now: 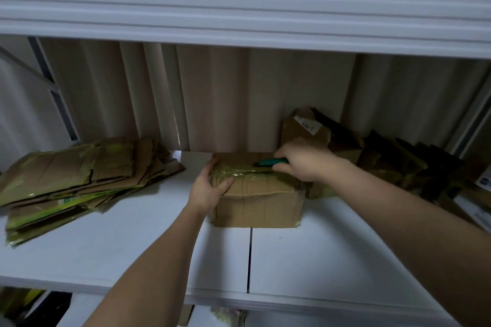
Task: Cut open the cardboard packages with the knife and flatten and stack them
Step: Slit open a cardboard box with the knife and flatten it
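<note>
Two bare forearms reach over the front edge of a white shelf board [318, 260] whose two panels meet at a dark seam. On it, near the middle, stands a brown, creased cardboard box [259, 204] sealed across its top with shiny yellow-green tape. The left hand [208, 188] grips the box's top left corner, its fingers curled over the taped top edge and the thumb on the top face. The right hand [305, 160] is closed around a teal-handled utility knife [272, 161], the tool's tip lying on the taped seam of the box's top, toward its right side. To the left on the same shelf lies a slanting stack of flattened brown cardboard sheets with green tape [71, 180]. To the right, just behind the right wrist, a heap of uncut brown and dark cardboard packages [372, 151] leans toward the back. Behind the shelf hangs a pleated beige curtain [212, 98], and a white ribbed shelf beam [239, 8] crosses above.
</note>
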